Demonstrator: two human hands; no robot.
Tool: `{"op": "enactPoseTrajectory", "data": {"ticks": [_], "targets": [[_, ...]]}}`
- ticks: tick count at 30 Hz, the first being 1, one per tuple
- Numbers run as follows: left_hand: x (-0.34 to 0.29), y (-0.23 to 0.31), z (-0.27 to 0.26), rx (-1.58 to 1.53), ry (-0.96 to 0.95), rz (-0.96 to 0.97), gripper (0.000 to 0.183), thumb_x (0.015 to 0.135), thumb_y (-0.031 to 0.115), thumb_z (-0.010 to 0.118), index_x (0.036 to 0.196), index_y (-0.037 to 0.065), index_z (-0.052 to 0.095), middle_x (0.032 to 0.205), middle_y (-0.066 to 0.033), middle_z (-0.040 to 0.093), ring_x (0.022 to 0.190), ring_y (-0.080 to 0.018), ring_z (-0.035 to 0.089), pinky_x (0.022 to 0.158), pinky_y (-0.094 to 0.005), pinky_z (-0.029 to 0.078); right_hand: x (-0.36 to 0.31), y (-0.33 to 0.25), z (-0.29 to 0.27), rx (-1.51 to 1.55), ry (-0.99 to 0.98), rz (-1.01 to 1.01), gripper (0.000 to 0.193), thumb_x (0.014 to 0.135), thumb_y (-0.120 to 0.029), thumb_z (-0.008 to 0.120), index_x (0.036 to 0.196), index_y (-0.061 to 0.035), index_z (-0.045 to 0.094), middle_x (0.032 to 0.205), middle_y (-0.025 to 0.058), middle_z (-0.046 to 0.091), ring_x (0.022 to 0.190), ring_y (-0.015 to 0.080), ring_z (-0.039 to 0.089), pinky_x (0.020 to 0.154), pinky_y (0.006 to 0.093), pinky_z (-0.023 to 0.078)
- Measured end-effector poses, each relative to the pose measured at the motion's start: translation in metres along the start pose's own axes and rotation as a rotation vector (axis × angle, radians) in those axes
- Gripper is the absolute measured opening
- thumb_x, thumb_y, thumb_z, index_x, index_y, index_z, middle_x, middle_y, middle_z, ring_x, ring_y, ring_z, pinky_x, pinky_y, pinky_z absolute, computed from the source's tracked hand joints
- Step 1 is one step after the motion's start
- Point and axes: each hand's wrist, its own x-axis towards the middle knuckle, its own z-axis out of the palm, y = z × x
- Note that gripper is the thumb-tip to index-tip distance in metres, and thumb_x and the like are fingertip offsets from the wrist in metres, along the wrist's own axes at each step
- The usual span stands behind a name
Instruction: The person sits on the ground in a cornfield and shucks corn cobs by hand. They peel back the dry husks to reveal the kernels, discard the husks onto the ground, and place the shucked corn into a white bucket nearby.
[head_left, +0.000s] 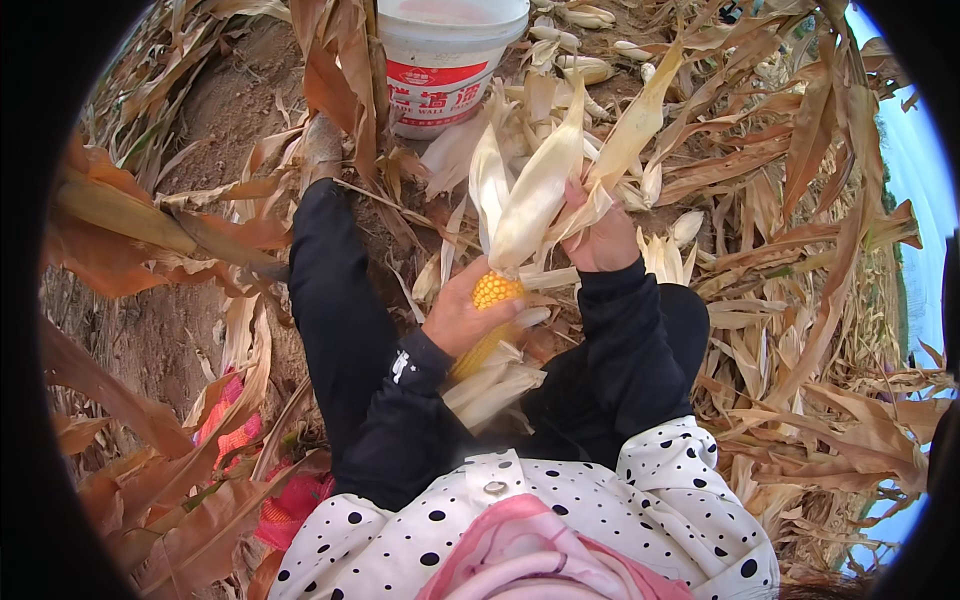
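Note:
My left hand [462, 308] is closed around an ear of corn [494, 290], whose bare yellow kernels show between thumb and fingers. Pale husk leaves [540, 212] spread upward from the far end of that ear. My right hand [603, 232] grips some of these leaves, pulled out to the right of the ear. Below my left hand, between my thighs, lies another yellow ear [482, 352], partly covered by loose husk [497, 392]. Its lower end is hidden by the husk and my sleeve.
A white bucket [445, 100] with a red band stands ahead on the soil. Several husks and pale ears [585, 68] lie to its right. Dry corn stalks [130, 212] lean in from the left, and more dry leaves cover the right. Red mesh [292, 508] lies at lower left.

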Motion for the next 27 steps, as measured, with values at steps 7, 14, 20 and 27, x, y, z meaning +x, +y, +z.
{"op": "enactPoseTrajectory", "data": {"ticks": [7,14,20,27], "targets": [[0.001,-0.002,-0.003,0.020,0.115,-0.050,0.051,0.076,0.020,0.071,0.119,0.000,0.052,0.093,-0.0052,0.061,0.080,-0.0109,0.056,0.073,-0.0261,0.046,-0.009,0.020,0.014,-0.395,-0.244,0.134,0.035,0.092,-0.013,0.058,0.123,-0.0007,0.049,0.111,0.0047,0.059,0.100,0.0105,0.056,0.085,0.0258,0.047],[0.004,-0.006,-0.002,0.053,0.193,-0.082,0.054,0.072,0.019,0.072,0.118,-0.002,0.052,0.092,-0.0065,0.063,0.082,-0.0119,0.058,0.075,-0.0265,0.047,-0.023,0.042,0.026,-0.343,-0.272,-0.040,0.024,0.089,0.001,0.053,0.113,-0.0010,0.057,0.096,0.0051,0.064,0.090,0.0133,0.061,0.081,0.0259,0.049],[0.004,-0.007,0.004,-0.073,0.175,-0.007,0.046,0.070,0.018,0.075,0.108,-0.002,0.057,0.087,-0.0041,0.060,0.077,-0.0095,0.055,0.073,-0.0249,0.046,-0.017,0.051,0.032,0.048,-0.090,-0.008,0.009,0.091,-0.012,0.048,0.093,-0.0052,0.054,0.070,0.0031,0.053,0.072,0.0190,0.055,0.063,0.0282,0.046],[0.003,-0.016,0.001,-0.118,0.080,0.037,0.044,0.071,0.018,0.075,0.106,-0.001,0.056,0.087,-0.0002,0.058,0.077,-0.0074,0.052,0.071,-0.0233,0.044,-0.018,0.040,0.024,0.376,0.021,0.197,0.010,0.089,-0.016,0.054,0.087,-0.0066,0.052,0.058,-0.0022,0.036,0.057,0.0119,0.042,0.049,0.0244,0.033]]}}
